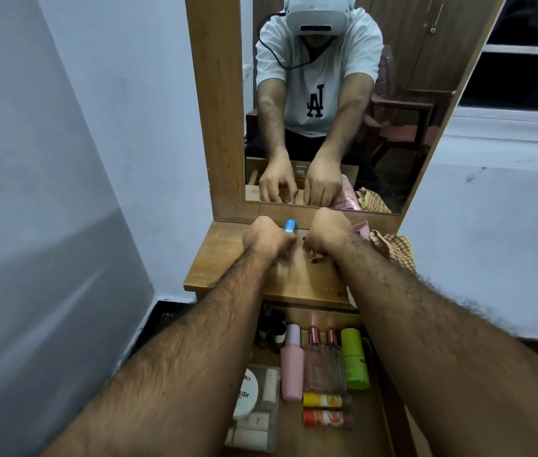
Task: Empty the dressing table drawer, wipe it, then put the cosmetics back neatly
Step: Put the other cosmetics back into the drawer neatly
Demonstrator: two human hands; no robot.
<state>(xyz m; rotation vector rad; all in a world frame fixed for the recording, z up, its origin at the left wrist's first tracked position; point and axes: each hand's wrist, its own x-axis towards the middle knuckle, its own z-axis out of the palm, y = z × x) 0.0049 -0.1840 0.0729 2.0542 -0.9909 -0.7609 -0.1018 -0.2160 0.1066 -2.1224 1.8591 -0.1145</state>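
Observation:
Both my hands reach over the wooden dressing table top, close to the mirror. My left hand is closed around a small blue-capped tube. My right hand is curled over small dark items on the top; what it grips is hidden. Below, the open drawer holds a pink bottle, two clear perfume bottles, a green container, yellow and orange tubes, a round white compact and a clear pouch.
A pink packet and a checked cloth lie at the right of the table top. The mirror stands directly behind my hands. Dark small bottles sit at the drawer's back left. White walls flank the table.

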